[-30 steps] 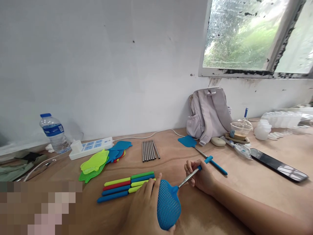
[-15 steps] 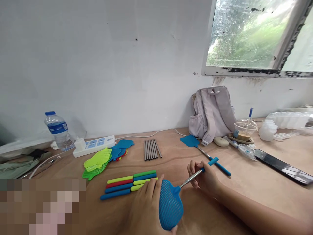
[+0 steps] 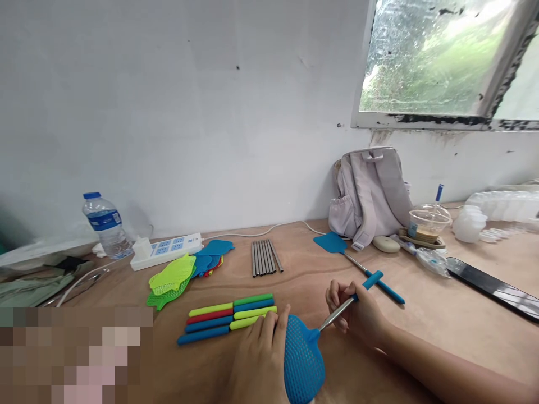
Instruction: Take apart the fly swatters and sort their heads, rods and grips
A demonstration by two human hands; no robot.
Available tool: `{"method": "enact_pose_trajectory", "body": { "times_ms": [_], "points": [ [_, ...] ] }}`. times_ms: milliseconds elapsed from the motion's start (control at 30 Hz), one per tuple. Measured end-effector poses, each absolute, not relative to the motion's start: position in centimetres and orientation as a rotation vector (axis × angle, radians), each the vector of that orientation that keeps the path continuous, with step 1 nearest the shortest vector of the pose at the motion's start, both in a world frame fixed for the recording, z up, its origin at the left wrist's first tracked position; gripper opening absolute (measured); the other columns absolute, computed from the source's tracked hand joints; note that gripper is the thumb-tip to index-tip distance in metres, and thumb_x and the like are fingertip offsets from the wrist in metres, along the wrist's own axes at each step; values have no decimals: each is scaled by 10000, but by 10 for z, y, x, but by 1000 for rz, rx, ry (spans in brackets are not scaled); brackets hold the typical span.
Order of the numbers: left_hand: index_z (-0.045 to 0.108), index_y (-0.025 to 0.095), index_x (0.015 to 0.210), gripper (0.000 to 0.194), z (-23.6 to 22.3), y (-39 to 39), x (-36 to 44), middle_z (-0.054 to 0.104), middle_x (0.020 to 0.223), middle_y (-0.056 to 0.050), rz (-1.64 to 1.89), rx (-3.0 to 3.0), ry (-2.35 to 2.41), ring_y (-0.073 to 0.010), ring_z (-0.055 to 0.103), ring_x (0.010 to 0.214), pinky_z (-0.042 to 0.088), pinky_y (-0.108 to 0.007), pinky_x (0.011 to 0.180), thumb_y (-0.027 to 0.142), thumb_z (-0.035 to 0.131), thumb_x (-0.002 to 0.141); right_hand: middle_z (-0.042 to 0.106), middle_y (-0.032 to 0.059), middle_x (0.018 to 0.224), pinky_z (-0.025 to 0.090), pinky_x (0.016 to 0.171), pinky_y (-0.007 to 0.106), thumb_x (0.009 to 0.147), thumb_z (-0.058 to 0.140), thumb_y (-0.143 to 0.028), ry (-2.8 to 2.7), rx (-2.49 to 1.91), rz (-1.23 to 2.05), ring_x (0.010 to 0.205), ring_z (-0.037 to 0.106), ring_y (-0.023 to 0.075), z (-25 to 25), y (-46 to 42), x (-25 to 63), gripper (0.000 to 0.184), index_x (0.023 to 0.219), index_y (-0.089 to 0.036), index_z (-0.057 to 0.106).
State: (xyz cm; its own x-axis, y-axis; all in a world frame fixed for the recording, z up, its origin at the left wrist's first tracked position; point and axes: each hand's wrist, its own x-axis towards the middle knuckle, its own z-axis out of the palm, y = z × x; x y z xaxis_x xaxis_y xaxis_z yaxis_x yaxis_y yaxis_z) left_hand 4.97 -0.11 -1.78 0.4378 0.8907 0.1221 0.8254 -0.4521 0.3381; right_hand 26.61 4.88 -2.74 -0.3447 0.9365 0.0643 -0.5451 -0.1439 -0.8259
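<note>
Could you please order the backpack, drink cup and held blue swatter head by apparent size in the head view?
1. Backpack
2. Held blue swatter head, partly hidden, nearer the camera
3. Drink cup

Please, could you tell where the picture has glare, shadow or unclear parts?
Head view: the window is brightest, washed out near its top; head view: pale reflections on the black phone; head view: soft shadow on the wall left of the backpack; head view: coarse pixel blocks hiding the lower left corner.

Close head-worn view, forward and down over table (image 3: 301, 289) toward wall (image 3: 252, 140)
</note>
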Motion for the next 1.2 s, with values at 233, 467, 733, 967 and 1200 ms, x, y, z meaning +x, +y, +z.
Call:
{"method": "enact_pose_trajectory", "body": {
  "times_ms": [233, 467, 733, 967, 1200],
  "points": [
    [258, 176, 1394, 1092, -24, 0, 47, 505, 1185, -145, 440, 2481, 1482, -352, 474, 1050, 339, -421, 935, 505, 670, 438, 503, -5, 485, 336, 300, 201, 648, 406, -310, -956, -591, 1767, 293, 467, 102, -36, 49, 264, 229, 530, -155, 527],
    [308, 157, 1377, 973, -26, 1, 48, 488, 1231, -152, 439, 2476, 1487, -356, 460, 1084, 333, -424, 939, 463, 629, 510, 512, 3, 488, 346, 294, 202, 646, 414, -293, -916, -575, 1759, 295, 478, 109, -38, 47, 261, 238, 518, -147, 552],
    [367, 141, 1347, 1035, -11, 1, 53, 499, 1220, -170, 364, 2417, 1491, -376, 477, 1071, 369, -437, 912, 495, 674, 424, 494, -2, 501, 327, 299, 190, 648, 422, -297, -928, -595, 1745, 295, 462, 92, -36, 45, 260, 248, 503, -144, 552],
    [381, 172, 1337, 1022, -18, 2, 52, 493, 1240, -153, 413, 2394, 1498, -375, 463, 1103, 361, -446, 930, 526, 668, 423, 494, 1, 501, 327, 320, 188, 663, 395, -269, -981, -566, 1760, 310, 467, 93, -38, 42, 264, 230, 524, -142, 528],
    [407, 189, 1311, 937, -23, 3, 51, 562, 1105, -130, 522, 2491, 1460, -331, 541, 979, 424, -412, 848, 528, 635, 468, 501, 4, 522, 307, 327, 180, 685, 386, -269, -1000, -512, 1806, 314, 473, 91, -36, 40, 266, 237, 562, -137, 540]
  ]
}}
